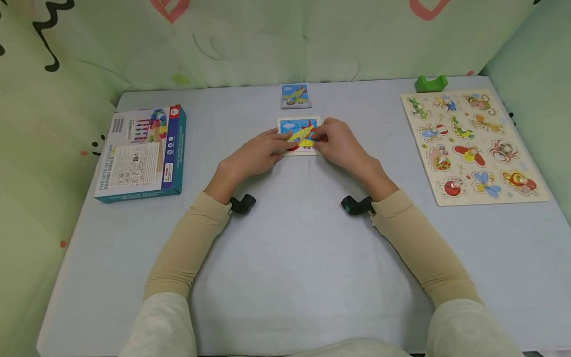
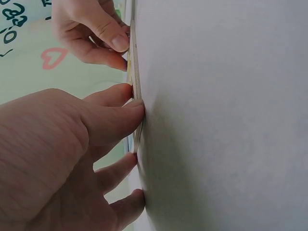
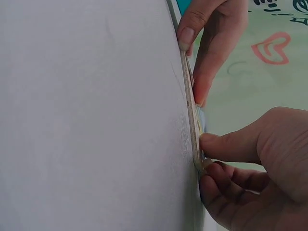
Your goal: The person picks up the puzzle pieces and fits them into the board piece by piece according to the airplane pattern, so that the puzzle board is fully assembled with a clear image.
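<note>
A small wooden airplane puzzle lies flat at the middle of the table, its picture showing a yellow plane on blue sky. My left hand reaches over its left part with fairly straight fingers; the thumb rests at the near edge. At the right side, my right hand pinches a small puzzle piece between thumb and curled fingers, right at the board's surface. Those fingers hide most of the piece. Just behind the board lies a picture card with the same plane.
On the left lies a teal and white bead-toy box. A wooden insect peg puzzle occupies the right side, with a green notched block at its back edge. A patterned curtain hangs behind the table.
</note>
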`<state>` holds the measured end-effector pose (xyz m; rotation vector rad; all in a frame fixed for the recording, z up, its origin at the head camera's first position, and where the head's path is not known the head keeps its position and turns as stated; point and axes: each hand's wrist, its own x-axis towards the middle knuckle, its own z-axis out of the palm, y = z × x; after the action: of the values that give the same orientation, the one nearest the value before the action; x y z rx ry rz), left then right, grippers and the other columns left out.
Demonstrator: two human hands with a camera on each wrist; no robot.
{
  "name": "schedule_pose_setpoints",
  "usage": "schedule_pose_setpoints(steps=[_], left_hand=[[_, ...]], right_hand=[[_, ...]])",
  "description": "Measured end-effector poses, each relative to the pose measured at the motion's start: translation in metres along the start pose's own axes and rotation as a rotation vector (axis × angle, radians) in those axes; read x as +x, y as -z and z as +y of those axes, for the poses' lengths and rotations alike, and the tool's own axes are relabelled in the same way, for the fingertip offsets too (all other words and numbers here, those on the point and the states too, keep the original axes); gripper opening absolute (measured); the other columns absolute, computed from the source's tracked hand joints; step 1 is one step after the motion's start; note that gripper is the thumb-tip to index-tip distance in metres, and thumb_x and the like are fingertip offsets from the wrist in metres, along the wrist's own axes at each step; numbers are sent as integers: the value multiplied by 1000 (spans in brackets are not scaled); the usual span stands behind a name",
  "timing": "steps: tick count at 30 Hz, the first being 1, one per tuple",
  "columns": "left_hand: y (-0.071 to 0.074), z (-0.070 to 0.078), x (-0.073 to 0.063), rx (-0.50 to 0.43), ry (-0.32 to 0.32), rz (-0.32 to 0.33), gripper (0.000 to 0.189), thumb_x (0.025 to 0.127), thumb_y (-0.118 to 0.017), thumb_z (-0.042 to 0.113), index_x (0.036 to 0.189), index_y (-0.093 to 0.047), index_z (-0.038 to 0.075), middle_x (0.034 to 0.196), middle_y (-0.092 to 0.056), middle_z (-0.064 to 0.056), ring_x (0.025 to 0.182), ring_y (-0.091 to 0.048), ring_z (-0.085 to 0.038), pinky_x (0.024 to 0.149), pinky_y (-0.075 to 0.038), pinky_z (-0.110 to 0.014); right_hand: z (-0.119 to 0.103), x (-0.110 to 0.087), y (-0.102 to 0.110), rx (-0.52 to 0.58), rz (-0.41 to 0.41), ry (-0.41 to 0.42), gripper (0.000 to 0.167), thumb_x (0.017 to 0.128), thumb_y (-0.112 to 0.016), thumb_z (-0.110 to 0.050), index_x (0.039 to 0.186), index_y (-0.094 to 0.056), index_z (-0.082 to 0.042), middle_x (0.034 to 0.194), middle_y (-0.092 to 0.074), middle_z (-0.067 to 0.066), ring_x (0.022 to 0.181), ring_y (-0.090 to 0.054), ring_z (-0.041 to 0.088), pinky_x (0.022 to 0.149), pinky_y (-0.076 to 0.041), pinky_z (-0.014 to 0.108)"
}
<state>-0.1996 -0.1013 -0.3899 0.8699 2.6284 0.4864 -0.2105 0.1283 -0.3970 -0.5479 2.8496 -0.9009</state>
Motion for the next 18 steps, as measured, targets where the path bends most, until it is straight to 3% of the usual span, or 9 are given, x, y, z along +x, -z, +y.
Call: schedule_pose_setpoints(steps=[7, 18], left_hand=[[1, -1, -1, -3, -1, 3, 47, 103, -52, 13, 149, -47, 24, 163, -30, -2, 154, -21, -33, 125, -23, -43], [-2, -2, 1, 2, -6, 8, 47, 103, -52, 15, 149, -47, 25, 163, -31, -1, 154, -21, -33, 125, -23, -45]], right_hand=[[-3, 0, 0, -2, -51, 17, 22, 89, -70, -7, 107, -74, 5, 100, -62, 18, 91, -57, 29, 78, -47, 37], [5, 0, 3, 10, -22, -47, 27, 87, -74, -13, 111, -69, -1, 89, -57, 14, 83, -49, 27, 72, -38, 35]])
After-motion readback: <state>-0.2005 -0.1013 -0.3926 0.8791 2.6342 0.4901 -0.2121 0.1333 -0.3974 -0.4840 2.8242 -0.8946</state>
